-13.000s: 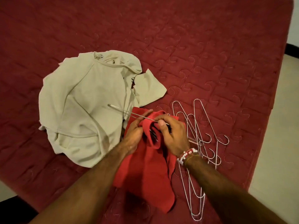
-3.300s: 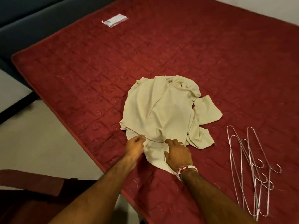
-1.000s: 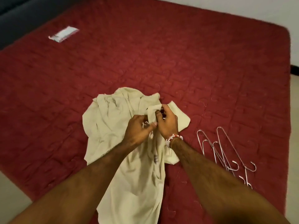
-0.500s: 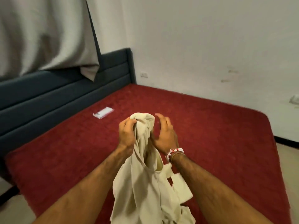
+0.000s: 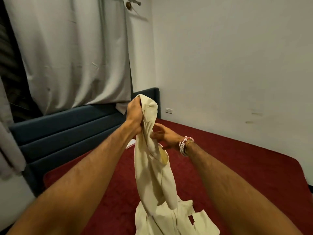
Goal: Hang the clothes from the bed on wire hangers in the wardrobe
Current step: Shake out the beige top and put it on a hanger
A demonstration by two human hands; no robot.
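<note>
1. Hazards
- The bed (image 5: 228, 167) fills the frame from 3 o'clock to 7 o'clock. The cream garment (image 5: 152, 175) hangs over it from the centre down to 6 o'clock. Whether its lower end touches the bed cannot be confirmed.
- The garment hangs as 1 twisted rope, not spread. Probable fault: with the neck opening buried in the twist, a wire hanger would snag or enter a sleeve. Cause: support from 1 point only.
- If the upper hold loosens, the bunch may slip and the garment will drop onto the bed.
- No hanger or wardrobe is in view.

2. Grip
- Left hand (image 5: 134, 114), just above centre: grip clenched round the top bunch of fabric, apparently carrying the weight.
- Right hand (image 5: 166, 138), at 3 o'clock of the garment and lower: grip released, fingers extended, tips touching the fabric. No closed pinch is visible.
- A beaded bracelet (image 5: 183, 145) sits on the right wrist.
</note>
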